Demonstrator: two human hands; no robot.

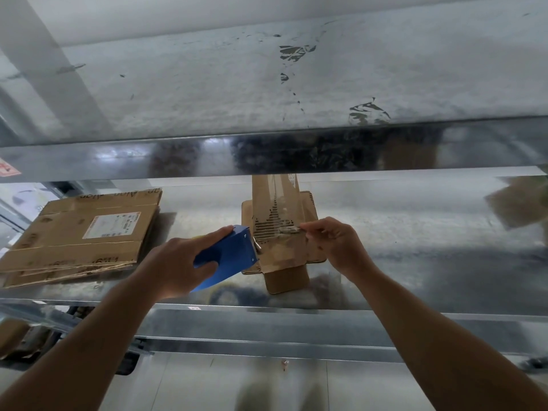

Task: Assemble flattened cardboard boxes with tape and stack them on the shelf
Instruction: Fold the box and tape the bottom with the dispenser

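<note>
The box point(283, 256) stands on the shelf point(415, 247), the left hand point(181, 262) gripping a blue dispenser point(228, 256) at its side, the right hand point(335, 244) pinching crumpled tape point(289, 230) on it.

Your left hand point(181, 262) and your right hand point(335, 247) are bare, and both forearms point(89, 336) are bare too — slender, smooth, uncovered from the wrists all the way down to where they leave the view at its bottom corners.

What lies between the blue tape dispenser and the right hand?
Head view: a crumpled strip of tape, stretched across the small cardboard box.
</note>
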